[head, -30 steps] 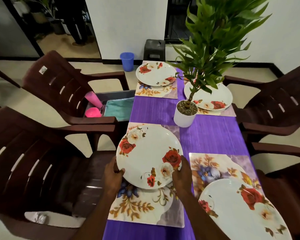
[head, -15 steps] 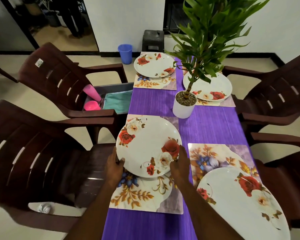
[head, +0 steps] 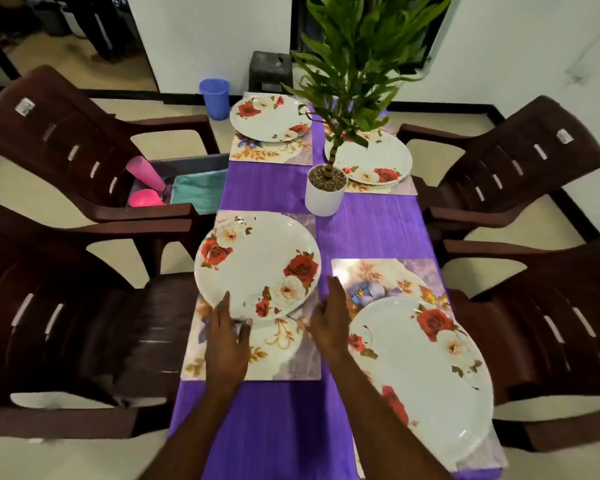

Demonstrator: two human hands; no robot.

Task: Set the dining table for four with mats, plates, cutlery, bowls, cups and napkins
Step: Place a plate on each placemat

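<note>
Released near-left plate (head: 257, 265) onto mat (head: 278, 355); left hand (head: 226, 341) and right hand (head: 328, 323) drawn back, grips apart, empty. Four plates laid; cutlery, bowls, cups, napkins outstanding.

Four floral plates sit on the table: near left (head: 257, 265), near right (head: 426, 375), far left (head: 269, 117), far right (head: 373, 159). Four mats lie under them, one each. Four brown chairs stand around. One potted plant (head: 325, 194), two pink cups (head: 145, 173), one blue bucket (head: 214, 98), two hands
</note>
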